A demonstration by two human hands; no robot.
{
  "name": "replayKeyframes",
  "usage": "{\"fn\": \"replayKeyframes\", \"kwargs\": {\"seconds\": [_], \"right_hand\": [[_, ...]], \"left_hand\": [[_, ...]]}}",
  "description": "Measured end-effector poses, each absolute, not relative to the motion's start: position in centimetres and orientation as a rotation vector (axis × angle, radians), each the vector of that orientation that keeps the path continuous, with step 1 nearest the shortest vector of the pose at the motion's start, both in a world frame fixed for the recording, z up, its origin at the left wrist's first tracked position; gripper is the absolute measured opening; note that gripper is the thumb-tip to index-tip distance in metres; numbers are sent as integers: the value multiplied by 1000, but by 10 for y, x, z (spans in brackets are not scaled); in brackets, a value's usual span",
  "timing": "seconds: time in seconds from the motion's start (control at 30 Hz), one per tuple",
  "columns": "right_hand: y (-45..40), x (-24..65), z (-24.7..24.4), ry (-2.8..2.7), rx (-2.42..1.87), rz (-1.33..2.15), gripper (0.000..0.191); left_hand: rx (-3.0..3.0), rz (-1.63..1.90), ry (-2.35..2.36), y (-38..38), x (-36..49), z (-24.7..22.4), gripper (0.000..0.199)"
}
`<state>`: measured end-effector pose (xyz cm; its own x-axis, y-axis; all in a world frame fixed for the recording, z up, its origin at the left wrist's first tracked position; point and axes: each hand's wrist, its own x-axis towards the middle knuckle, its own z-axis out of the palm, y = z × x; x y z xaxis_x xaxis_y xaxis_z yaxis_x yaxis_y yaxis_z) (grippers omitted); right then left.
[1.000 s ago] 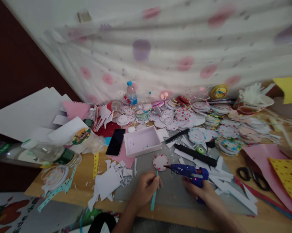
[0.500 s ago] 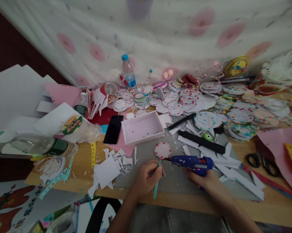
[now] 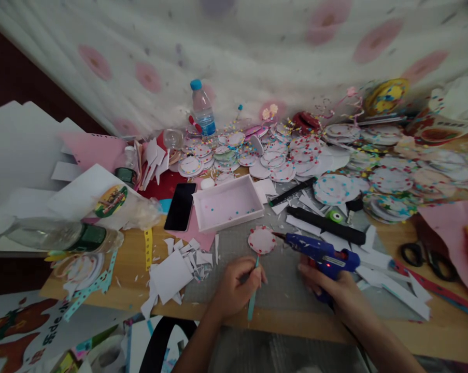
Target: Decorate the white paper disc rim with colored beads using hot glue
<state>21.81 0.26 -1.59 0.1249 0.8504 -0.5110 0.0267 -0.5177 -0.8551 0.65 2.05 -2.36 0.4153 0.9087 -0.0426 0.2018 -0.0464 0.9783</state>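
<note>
My left hand (image 3: 241, 284) is closed around a thin teal stick-like tool (image 3: 252, 298), whose upper tip meets the lower rim of a small white paper disc (image 3: 261, 240) edged with red dots. The disc lies on the grey cutting mat (image 3: 274, 290). In my right hand (image 3: 330, 287) is a blue glue gun (image 3: 321, 253) with a small red light lit on its side. Its nozzle points left, close to the disc's upper right edge; I cannot tell whether they touch.
Behind the disc stands a shallow white box (image 3: 229, 204), beside a black phone (image 3: 180, 207). Many decorated paper discs (image 3: 274, 160) are heaped at the back near a water bottle (image 3: 203, 111). Paper scraps (image 3: 173, 274) lie left, scissors (image 3: 426, 259) right, and a black tube-shaped object (image 3: 327, 226) between.
The glue gun has swung so its nozzle moved from the disc's lower edge up to its right side, with its body shifting right. My left hand stays nearly still.
</note>
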Motion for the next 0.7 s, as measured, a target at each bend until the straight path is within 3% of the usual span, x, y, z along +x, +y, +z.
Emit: {"fn": "replayKeyframes", "kwargs": {"seconds": [0.4,0.7], "right_hand": [[17,178,46,-904,-1420,1529,28],[13,182,39,-1023,-1478,1434,31]], "left_hand": [[1564,833,896,16,13,21,37],[1624,790,889,9,17,23,35]]}}
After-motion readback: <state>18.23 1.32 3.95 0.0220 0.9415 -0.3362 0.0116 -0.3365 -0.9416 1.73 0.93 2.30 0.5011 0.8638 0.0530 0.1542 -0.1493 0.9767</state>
